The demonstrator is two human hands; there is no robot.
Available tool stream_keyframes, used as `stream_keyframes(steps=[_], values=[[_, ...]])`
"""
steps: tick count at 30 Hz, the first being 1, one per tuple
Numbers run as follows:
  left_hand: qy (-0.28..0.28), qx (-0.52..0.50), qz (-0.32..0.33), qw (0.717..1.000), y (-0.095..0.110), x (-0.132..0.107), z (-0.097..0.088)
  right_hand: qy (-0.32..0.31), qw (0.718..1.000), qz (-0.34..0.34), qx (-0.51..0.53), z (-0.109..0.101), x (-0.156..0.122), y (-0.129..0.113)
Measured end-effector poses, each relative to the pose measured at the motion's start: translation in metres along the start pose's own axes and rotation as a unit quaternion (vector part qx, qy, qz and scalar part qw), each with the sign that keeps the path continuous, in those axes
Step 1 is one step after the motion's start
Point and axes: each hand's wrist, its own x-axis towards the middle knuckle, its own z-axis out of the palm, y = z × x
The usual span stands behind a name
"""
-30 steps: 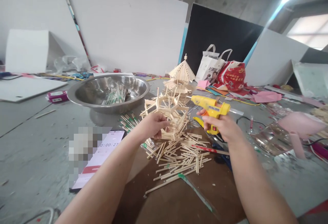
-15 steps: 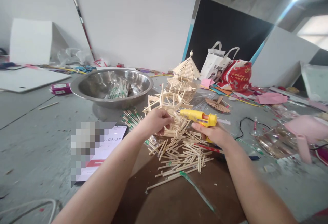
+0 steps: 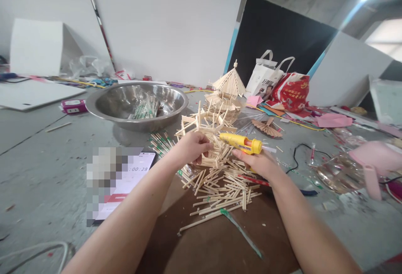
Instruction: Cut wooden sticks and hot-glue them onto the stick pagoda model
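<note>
My right hand (image 3: 256,161) is wrapped around the grip of a yellow hot glue gun (image 3: 240,142). Its nozzle points left at a pale wooden stick structure (image 3: 204,123). Close to that nozzle, my left hand (image 3: 194,146) has its fingers pinched together at the front of the structure; what they hold, if anything, is hidden. A pile of loose wooden sticks (image 3: 226,190) lies below both hands on a brown board (image 3: 201,249). Behind the structure rises a stick tower with a pointed roof (image 3: 230,82).
A steel basin (image 3: 103,117) with wrapped chopsticks stands at the back left. A phone (image 3: 125,194) showing a timer lies left of my forearm. A red bag (image 3: 290,92) and a white paper bag (image 3: 262,77) stand at the back right. A folded paper fan (image 3: 266,127) lies nearer.
The glue gun in my right hand has shifted slightly left, bringing its nozzle a little nearer my left hand. My left hand stays nearly in place.
</note>
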Motion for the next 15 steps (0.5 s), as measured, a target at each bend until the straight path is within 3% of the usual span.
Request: stream_keyframes(steps=[15], values=[[0.004, -0.005, -0.008, 1.0, 0.0012, -0.0004, 0.0006, 0.0, 0.999, 0.029, -0.015, 0.0001, 0.0016, -0.0018]])
